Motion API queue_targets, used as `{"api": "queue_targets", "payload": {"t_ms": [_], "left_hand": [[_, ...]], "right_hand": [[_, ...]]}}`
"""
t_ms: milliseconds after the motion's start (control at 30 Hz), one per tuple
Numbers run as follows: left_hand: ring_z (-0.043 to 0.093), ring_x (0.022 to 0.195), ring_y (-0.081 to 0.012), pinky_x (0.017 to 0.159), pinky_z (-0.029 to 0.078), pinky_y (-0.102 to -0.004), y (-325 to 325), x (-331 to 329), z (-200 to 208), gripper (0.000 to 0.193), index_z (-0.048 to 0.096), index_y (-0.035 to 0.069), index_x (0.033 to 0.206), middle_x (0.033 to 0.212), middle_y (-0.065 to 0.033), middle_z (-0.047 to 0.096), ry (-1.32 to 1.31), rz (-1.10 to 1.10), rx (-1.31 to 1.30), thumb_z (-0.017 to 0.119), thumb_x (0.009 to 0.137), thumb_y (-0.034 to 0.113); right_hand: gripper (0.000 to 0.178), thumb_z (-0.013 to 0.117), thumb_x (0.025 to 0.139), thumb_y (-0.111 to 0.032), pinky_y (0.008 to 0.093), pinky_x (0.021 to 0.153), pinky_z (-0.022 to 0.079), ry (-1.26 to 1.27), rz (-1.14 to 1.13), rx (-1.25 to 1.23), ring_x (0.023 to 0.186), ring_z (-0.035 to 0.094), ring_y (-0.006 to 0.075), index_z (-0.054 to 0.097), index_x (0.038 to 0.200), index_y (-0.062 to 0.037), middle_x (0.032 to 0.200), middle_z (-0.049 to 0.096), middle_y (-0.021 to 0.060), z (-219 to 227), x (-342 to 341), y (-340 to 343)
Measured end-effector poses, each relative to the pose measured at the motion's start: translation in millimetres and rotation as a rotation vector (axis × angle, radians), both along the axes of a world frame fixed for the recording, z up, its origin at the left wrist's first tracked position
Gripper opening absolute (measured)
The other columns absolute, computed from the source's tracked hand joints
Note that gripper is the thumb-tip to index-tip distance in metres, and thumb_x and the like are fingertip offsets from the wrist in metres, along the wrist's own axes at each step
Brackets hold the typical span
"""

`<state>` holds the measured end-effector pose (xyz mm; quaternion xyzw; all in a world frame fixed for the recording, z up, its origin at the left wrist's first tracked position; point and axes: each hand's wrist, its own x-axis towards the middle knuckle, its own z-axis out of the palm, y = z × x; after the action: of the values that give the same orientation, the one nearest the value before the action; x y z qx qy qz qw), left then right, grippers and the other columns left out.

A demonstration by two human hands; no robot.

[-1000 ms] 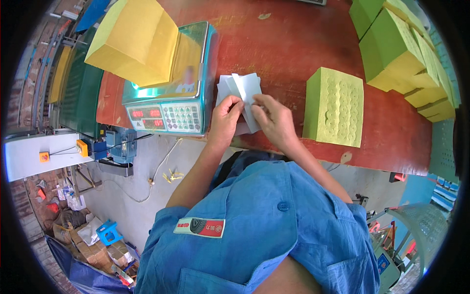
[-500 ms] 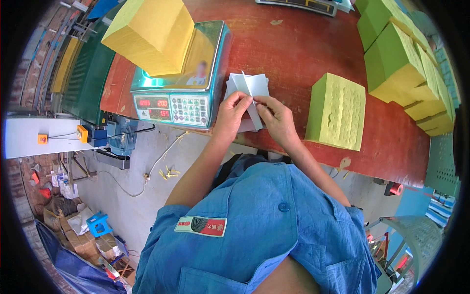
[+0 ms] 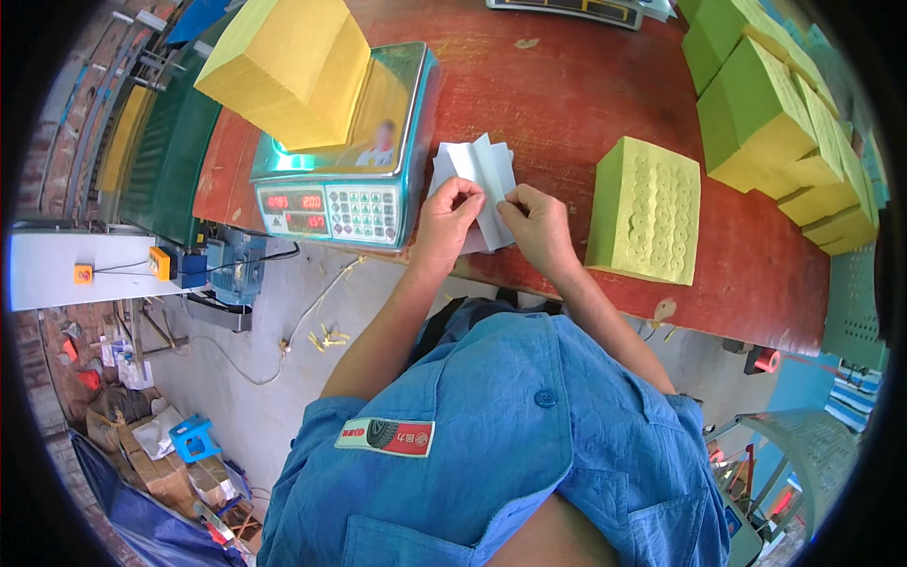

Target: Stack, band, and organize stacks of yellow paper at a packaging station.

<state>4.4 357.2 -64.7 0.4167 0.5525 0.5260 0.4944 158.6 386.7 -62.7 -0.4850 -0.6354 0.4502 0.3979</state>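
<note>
left hand (image 3: 442, 229): thumb and forefinger pinched on the folded sheet (image 3: 487, 164)
right hand (image 3: 542, 231): thumb and fingertips closed at that sheet's right side
folded sheet: between both hands — over the pale loose sheets (image 3: 441, 168), near the front edge of the red bench (image 3: 529, 104)
scale (image 3: 329, 214): left of the hands, bearing a yellow block (image 3: 283, 71)
embossed block (image 3: 657, 213): just right of the right hand — stacked green-yellow blocks (image 3: 751, 118) beyond it
</note>
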Motion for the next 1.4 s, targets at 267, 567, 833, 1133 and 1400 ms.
{"api": "queue_targets", "payload": {"t_ms": [267,567,833,1133,1400], "left_hand": [[0.046,0.074,-0.0037,0.068,0.04,-0.0191,-2.2,-1.8,-1.2,0.008,0.061,0.005,0.099,0.084,0.0045,0.055,-0.005,-0.026,0.002,0.06,0.092,0.008],[0.053,0.081,-0.0075,0.074,0.044,-0.0228,8.2,7.8,2.7,0.03,0.057,0.002,0.119,0.089,-0.0002,0.058,-0.087,0.102,0.03,0.06,0.09,0.007],[0.044,0.073,-0.0077,0.067,0.039,-0.0245,-25.7,-9.7,29.7,0.008,0.056,0.0,0.086,0.079,-0.0005,0.052,0.354,0.113,0.093,0.056,0.089,0.007],[0.054,0.076,-0.0165,0.069,0.043,-0.0285,-17.3,5.9,201.4,0.005,0.058,0.0,0.085,0.088,-0.0064,0.059,0.749,-0.238,0.487,0.058,0.081,-0.003],[0.046,0.062,-0.0045,0.052,0.033,-0.0199,135.5,208.5,273.6,0.005,0.06,0.004,0.092,0.076,0.003,0.054,-0.021,-0.356,0.368,0.06,0.09,0.008]], "right_hand": [[0.016,0.069,0.083,-0.008,0.0285,0.051,0.04,0.063,0.0,-0.03,0.06,0.046,0.0061,0.06,0.075,0.0024,0.06,0.055,0.0037,-4.5,-4.6,0.0],[0.02,0.07,0.082,-0.01,0.0288,0.051,0.04,0.089,-0.029,-0.01,0.059,0.045,0.0071,0.058,0.072,0.0012,0.061,0.053,0.0027,-6.2,-8.5,6.9],[0.017,0.063,0.081,-0.016,0.0463,0.059,0.049,-0.241,-0.001,0.38,0.068,0.062,0.0374,0.054,0.074,-0.0039,0.071,0.059,0.017,15.4,-12.2,-18.8],[0.012,0.065,0.082,-0.001,0.0281,0.057,0.047,0.11,-0.561,0.505,0.063,0.059,0.0131,0.061,0.094,-0.0021,0.079,0.061,0.0089,139.7,186.2,-41.5],[0.015,0.062,0.083,-0.008,0.0337,0.058,0.047,-0.248,-0.847,0.03,0.061,0.06,0.0198,0.061,0.096,0.0004,0.068,0.059,0.0153,-11.3,367.4,-43.2]]}}
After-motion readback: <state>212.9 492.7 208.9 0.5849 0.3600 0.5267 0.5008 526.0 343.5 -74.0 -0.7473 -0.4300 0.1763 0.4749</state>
